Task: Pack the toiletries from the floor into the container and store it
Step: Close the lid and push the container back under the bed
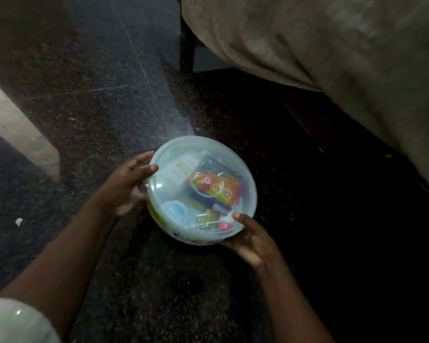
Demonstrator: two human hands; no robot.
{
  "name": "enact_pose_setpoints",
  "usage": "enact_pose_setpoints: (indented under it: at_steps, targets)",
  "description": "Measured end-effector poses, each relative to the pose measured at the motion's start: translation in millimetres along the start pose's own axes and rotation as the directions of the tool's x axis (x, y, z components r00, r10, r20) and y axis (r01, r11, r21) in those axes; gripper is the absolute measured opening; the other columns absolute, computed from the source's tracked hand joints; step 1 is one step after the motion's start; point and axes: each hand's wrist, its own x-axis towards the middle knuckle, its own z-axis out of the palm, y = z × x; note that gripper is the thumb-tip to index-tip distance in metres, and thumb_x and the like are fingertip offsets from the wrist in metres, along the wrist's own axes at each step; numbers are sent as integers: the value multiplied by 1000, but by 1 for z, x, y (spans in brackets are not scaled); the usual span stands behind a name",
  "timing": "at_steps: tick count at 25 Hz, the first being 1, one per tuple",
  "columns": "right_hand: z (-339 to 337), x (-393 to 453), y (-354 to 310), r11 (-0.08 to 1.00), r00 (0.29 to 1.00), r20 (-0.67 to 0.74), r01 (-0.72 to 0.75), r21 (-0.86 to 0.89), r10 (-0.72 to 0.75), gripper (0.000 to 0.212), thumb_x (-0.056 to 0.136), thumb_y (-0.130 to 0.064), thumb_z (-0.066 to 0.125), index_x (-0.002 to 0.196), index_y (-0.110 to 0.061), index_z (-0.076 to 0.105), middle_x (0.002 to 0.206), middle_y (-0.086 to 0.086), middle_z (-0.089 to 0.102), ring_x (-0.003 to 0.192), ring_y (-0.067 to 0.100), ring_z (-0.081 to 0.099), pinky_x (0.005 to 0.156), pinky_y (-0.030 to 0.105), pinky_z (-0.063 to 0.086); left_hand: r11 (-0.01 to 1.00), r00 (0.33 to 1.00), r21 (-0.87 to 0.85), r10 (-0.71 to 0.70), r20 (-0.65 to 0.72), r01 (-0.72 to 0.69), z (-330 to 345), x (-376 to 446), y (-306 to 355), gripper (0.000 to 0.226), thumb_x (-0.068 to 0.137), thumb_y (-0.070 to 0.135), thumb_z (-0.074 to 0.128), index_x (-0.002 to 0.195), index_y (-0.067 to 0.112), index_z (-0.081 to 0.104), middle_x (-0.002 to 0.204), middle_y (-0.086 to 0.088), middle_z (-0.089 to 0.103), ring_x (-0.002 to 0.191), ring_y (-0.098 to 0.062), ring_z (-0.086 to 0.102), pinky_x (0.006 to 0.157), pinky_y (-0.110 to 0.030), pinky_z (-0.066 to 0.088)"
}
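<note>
A round, pale blue plastic container (pixel 174 154) with a clear lid sits low over the dark floor, held between both hands. My left hand (pixel 126 186) grips its left rim, thumb on the lid. My right hand (pixel 253 241) grips the near right rim, thumb on the lid too. Through the lid I see packed toiletries: an orange packet (pixel 216 185), a small blue-lidded jar (pixel 175 210), a white label card (pixel 181 167) and a pink item (pixel 224 226). Whether the container rests on the floor is unclear.
A bed with an olive-grey cover (pixel 332 58) hangs over the upper right, with dark space beneath it and a dark leg (pixel 187 45). A pale wall base (pixel 18 125) runs along the left. A small white scrap (pixel 18 221) lies on the speckled floor.
</note>
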Motion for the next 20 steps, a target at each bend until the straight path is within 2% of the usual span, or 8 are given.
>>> enact_pose_setpoints:
  at_steps: [2,5,8,10,13,17,19,20]
  targets:
    - [-2,-2,0,992,998,-12,55,113,-54,39,75,-20,50,104,-7,72,104,14,72,93,26,68,80,38,56,999,999,-23,23,-36,-24,26,12,-2,30,89,3,51,115,14,58,94,-2,69,76,-11,69,60,-25,59]
    - [-6,-3,2,958,980,-144,171,232,-140,33,77,-15,48,95,-7,74,97,13,73,92,26,65,78,38,56,986,992,-166,-27,-120,7,70,22,-20,14,88,6,55,100,8,61,81,-9,69,72,-21,65,54,-23,59]
    - [-6,0,1,878,929,-312,312,363,-201,35,85,-7,42,80,-7,76,83,11,76,90,28,64,67,39,59,984,982,-164,-94,-161,67,112,21,-50,31,84,9,61,115,6,57,98,-20,68,80,-30,64,58,-30,58]
    - [-5,4,1,824,883,-414,397,406,-221,30,86,-5,40,96,-4,69,94,15,72,103,35,59,69,41,57,994,975,-89,-80,-205,63,136,19,-67,36,82,12,66,117,10,58,110,-21,67,88,-33,66,68,-39,58]
    - [-10,9,0,771,829,-505,479,419,-240,37,87,-4,41,123,-5,52,123,19,57,125,38,47,72,41,56,1000,975,29,-6,-224,12,157,25,-76,34,82,17,67,115,10,61,113,-20,68,100,-35,66,88,-52,55]
    - [-22,8,-7,730,788,-563,535,426,-249,51,88,-2,40,138,-5,42,143,17,45,134,34,41,91,42,45,982,980,140,-106,-165,130,172,43,-75,33,84,24,65,115,14,60,117,-17,66,105,-34,65,92,-54,52]
    - [-28,8,-13,755,780,-600,500,425,-178,50,87,-5,45,137,-9,45,144,13,46,134,30,41,93,39,42,969,978,173,-156,-136,178,179,52,-75,32,85,25,63,116,17,58,118,-13,64,105,-31,63,95,-49,52]
    - [-31,7,-17,770,767,-627,478,423,-132,51,87,-7,49,137,-13,45,144,11,47,133,28,42,94,39,41,967,980,184,-157,-119,177,183,56,-76,27,86,24,63,112,18,59,112,-12,65,98,-28,64,91,-43,54]
